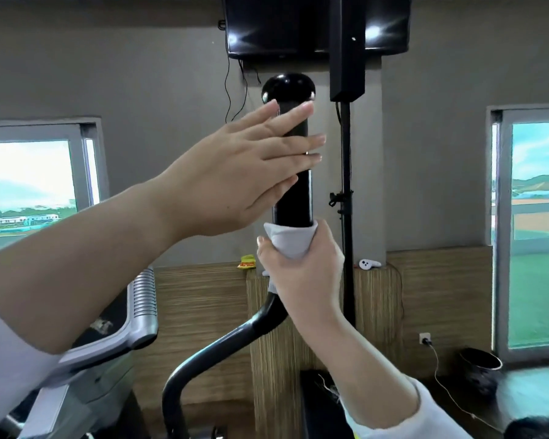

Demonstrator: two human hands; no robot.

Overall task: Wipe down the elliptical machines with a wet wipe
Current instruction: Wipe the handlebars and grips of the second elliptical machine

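Observation:
The elliptical's black upright handle (293, 201) rises in the middle of the view and ends in a round knob (288, 87). My right hand (301, 270) grips the handle low down, with a white wet wipe (290, 237) wrapped between palm and grip. My left hand (244, 172) reaches in from the left with straight fingers laid across the upper part of the handle, holding nothing. Below my right hand the black bar (216, 346) curves down and to the left.
The machine's grey console (133, 318) sits at lower left. Behind the handle stand a black speaker on a pole (346, 172) and a wall-mounted TV (279, 26). A white controller (369, 264) lies on a wooden ledge. A dark pot (480, 369) stands at lower right.

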